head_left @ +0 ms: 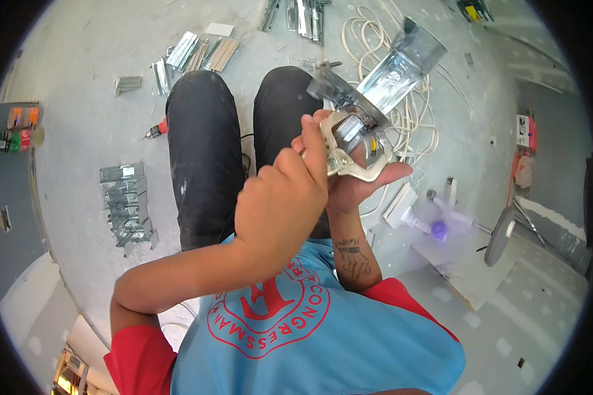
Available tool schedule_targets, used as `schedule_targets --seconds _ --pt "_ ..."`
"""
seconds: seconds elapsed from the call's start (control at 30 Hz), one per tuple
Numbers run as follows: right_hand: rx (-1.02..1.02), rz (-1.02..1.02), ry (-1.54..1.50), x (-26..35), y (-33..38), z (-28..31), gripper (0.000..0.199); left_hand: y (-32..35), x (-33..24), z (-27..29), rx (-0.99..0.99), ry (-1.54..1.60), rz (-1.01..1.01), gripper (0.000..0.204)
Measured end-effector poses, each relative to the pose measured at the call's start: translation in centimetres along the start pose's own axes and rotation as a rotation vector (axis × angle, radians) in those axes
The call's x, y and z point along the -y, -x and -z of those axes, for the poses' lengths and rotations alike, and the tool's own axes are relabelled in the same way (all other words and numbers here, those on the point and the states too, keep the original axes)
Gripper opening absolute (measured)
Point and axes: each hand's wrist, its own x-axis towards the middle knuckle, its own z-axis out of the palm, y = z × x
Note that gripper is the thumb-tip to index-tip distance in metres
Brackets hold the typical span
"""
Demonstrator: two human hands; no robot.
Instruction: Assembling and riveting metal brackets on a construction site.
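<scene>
Both hands meet in front of my right knee, around a silver locking C-clamp (364, 172). My left hand (283, 191) is closed at the clamp's pivot end. Beneath it, my right hand (356, 187) bears the clamp across its palm, its thumb stretched out to the right; its other fingers are partly hidden. The clamp's jaws reach around a bent galvanized metal piece (396, 76), which sticks up and away to the right. A darker, blurred metal part (342, 92) crosses it near the jaws.
White cable (412, 118) lies coiled beyond my hands. A red drill (157, 129) is left of my knee. Cut metal pieces (125, 204) stand in a row at left; more metal strips (183, 51) lie farther off. A board (471, 273) lies at right.
</scene>
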Motion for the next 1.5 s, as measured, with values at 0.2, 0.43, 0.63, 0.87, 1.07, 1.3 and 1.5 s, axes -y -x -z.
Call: schedule_targets --seconds 0.2,0.43,0.63,0.87,1.07,1.3,1.5 --pt "-0.199 0.115 0.581 0.6 -0.7 -2.2 0.117 -1.7 2.9 -2.0 0.06 0.748 0.087 0.021" --pt "-0.133 0.225 0.8 0.2 -0.9 -2.2 0.11 -2.3 4.9 -4.2 0.027 0.839 0.129 0.019" --pt "-0.125 0.141 0.904 0.5 -0.4 -3.2 0.111 -2.2 5.4 -4.9 0.053 0.821 0.103 0.016" --pt "-0.122 0.097 0.784 0.5 0.2 -4.2 0.111 -2.0 5.5 -5.2 0.117 0.889 0.087 0.017" --pt "-0.048 0.192 0.826 0.7 -0.2 -4.4 0.112 -1.7 5.9 -5.4 0.154 0.98 0.113 0.016" --pt "-0.068 0.025 1.06 1.6 0.3 -3.5 0.112 -2.4 6.5 -4.7 0.255 1.017 0.252 0.032" --pt "-0.014 -0.077 0.825 1.8 -0.5 -2.7 0.092 -2.2 7.4 -5.3 0.188 0.95 0.275 0.048"
